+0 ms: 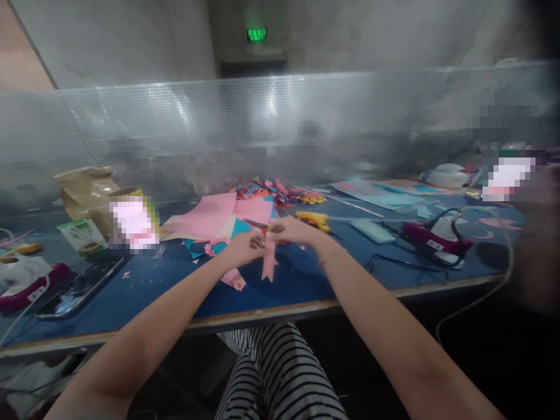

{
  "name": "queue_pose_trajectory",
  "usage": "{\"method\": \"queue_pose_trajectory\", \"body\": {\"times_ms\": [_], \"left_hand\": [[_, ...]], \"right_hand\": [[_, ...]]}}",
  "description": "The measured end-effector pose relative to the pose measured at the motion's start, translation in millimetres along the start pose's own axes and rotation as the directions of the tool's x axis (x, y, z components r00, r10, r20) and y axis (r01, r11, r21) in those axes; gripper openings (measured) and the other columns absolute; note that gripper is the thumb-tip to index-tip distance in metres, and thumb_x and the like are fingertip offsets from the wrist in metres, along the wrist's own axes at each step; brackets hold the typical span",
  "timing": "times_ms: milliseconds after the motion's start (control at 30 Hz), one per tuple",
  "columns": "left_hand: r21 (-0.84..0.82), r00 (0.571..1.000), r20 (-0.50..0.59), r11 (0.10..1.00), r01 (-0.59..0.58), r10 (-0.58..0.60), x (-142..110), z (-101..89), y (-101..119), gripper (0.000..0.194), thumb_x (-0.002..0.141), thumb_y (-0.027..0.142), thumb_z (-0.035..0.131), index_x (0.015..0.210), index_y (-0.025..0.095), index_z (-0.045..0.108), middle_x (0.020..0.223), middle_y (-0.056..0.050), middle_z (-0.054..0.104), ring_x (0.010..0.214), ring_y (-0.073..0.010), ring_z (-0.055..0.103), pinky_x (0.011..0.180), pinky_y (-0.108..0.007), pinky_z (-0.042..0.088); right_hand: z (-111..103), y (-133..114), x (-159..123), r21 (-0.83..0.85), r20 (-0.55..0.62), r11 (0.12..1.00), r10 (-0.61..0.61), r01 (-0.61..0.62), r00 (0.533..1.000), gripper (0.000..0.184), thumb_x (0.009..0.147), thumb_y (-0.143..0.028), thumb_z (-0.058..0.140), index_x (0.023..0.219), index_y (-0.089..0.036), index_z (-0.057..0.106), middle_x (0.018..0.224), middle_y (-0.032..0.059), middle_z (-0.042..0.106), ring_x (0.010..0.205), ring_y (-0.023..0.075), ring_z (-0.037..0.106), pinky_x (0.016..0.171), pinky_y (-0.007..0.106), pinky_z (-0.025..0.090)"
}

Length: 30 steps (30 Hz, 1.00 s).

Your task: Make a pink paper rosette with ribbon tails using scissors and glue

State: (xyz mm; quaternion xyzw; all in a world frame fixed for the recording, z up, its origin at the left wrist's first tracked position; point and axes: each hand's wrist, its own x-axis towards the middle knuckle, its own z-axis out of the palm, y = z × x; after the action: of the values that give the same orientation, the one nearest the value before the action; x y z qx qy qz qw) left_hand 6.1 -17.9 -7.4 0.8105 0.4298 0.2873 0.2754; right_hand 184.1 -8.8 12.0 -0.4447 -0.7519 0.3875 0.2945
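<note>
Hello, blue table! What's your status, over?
Left hand at the pink strip. Right hand gripping scissors. Strip hanging between the hands, lower end notched. Pink scrap lying close by; no obstruction seen.

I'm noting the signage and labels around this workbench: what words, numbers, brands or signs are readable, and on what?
"EXIT": on the green lit sign; the characters above that word are too blurred to quote.
Green-and-white box: print too small to read.
White label on the right-hand purple object: too small to read.
No other text is readable.
</note>
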Motion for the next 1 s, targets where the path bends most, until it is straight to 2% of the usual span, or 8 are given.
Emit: {"method": "queue_pose_trajectory", "body": {"times_ms": [167, 333, 500, 633, 733, 867, 933, 1000], "left_hand": [[-0.021, 0.998, 0.012, 0.998, 0.062, -0.062, 1.5, 7.1, -4.3, 0.024, 0.056, 0.024, 0.065, 0.072, 0.017, 0.047, 0.061, 0.001, 0.058, 0.057, -0.0123, 0.055, 0.052, -0.023, 0.042], [-0.247, 0.976, 0.106, 0.945, 0.213, -0.192, 4.1, 12.9, -9.6, 0.03, 0.054, 0.017, 0.065, 0.075, 0.018, 0.043, 0.047, 0.007, 0.052, 0.043, -0.0106, 0.052, 0.046, -0.024, 0.043], [-0.343, 0.965, 0.121, 0.903, 0.26, -0.232, 2.5, 11.6, -5.3, 0.036, 0.053, 0.014, 0.067, 0.078, 0.018, 0.04, 0.047, 0.007, 0.054, 0.041, -0.0093, 0.051, 0.046, -0.024, 0.045], [-0.397, 0.959, 0.14, 0.873, 0.282, -0.246, 1.4, 11.0, -3.3, 0.044, 0.052, 0.012, 0.069, 0.082, 0.018, 0.038, 0.048, 0.007, 0.054, 0.043, -0.0103, 0.053, 0.045, -0.023, 0.044], [-0.397, 0.953, 0.153, 0.867, 0.3, -0.26, 2.1, 11.8, -4.8, 0.046, 0.052, 0.013, 0.07, 0.085, 0.018, 0.039, 0.048, 0.008, 0.053, 0.042, -0.0109, 0.054, 0.045, -0.024, 0.045], [-0.361, 0.965, 0.171, 0.899, 0.249, -0.199, 3.1, 12.4, -5.9, 0.041, 0.058, 0.019, 0.067, 0.089, 0.018, 0.041, 0.051, 0.006, 0.055, 0.044, -0.0109, 0.055, 0.048, -0.024, 0.045], [-0.274, 0.97, 0.174, 0.937, 0.215, -0.172, 2.7, 12.0, -4.3, 0.027, 0.066, 0.028, 0.061, 0.086, 0.017, 0.045, 0.051, 0.004, 0.054, 0.045, -0.0109, 0.054, 0.048, -0.023, 0.044], [-0.108, 0.983, 0.151, 0.987, 0.123, -0.106, 1.4, 10.8, -1.4, 0.018, 0.075, 0.035, 0.048, 0.074, 0.017, 0.05, 0.05, 0.002, 0.053, 0.045, -0.0106, 0.052, 0.048, -0.023, 0.041]], "right_hand": [[7.8, 10.6, 11.2, -0.138, -0.002, 0.99, -0.035, 0.035, 0.999, 0.01, 0.064, -0.02, 0.057, 0.07, -0.012, 0.055, 0.056, -0.0003, 0.055, 0.05, 0.008, 0.05, 0.049, 0.019, 0.041], [13.8, 15.2, 17.2, -0.125, -0.041, 0.991, -0.048, 0.043, 0.998, 0.014, 0.063, -0.009, 0.05, 0.076, -0.013, 0.054, 0.057, -0.0007, 0.056, 0.053, 0.0094, 0.054, 0.051, 0.02, 0.043], [14.0, 16.5, 18.8, -0.151, -0.072, 0.988, -0.057, 0.045, 0.996, 0.009, 0.064, -0.01, 0.048, 0.069, -0.013, 0.054, 0.052, -0.0014, 0.054, 0.047, 0.0085, 0.051, 0.048, 0.02, 0.041], [12.0, 16.7, 18.0, -0.273, -0.073, 0.958, -0.116, 0.092, 0.991, 0.009, 0.066, -0.021, 0.053, 0.069, -0.013, 0.056, 0.058, 0.0002, 0.056, 0.051, 0.0082, 0.049, 0.05, 0.019, 0.038], [10.3, 15.2, 15.0, -0.269, -0.027, 0.954, -0.146, 0.133, 0.989, 0.022, 0.064, -0.034, 0.058, 0.069, -0.013, 0.056, 0.059, -0.0004, 0.056, 0.053, 0.0082, 0.048, 0.05, 0.019, 0.037], [8.1, 8.6, 9.0, -0.145, -0.02, 0.987, -0.074, 0.071, 0.997, 0.021, 0.064, -0.032, 0.058, 0.071, -0.012, 0.054, 0.057, -0.0016, 0.053, 0.048, 0.0063, 0.046, 0.047, 0.019, 0.036], [5.5, 5.4, 6.5, -0.106, -0.035, 0.993, -0.057, 0.053, 0.998, 0.017, 0.063, -0.028, 0.057, 0.069, -0.012, 0.054, 0.057, -0.0015, 0.053, 0.047, 0.0061, 0.046, 0.047, 0.019, 0.037], [0.9, 4.2, 4.3, -0.066, -0.025, 0.997, -0.047, 0.045, 0.999, 0.014, 0.062, -0.025, 0.057, 0.067, -0.012, 0.055, 0.055, -0.0017, 0.053, 0.047, 0.0065, 0.047, 0.048, 0.019, 0.037]]}}
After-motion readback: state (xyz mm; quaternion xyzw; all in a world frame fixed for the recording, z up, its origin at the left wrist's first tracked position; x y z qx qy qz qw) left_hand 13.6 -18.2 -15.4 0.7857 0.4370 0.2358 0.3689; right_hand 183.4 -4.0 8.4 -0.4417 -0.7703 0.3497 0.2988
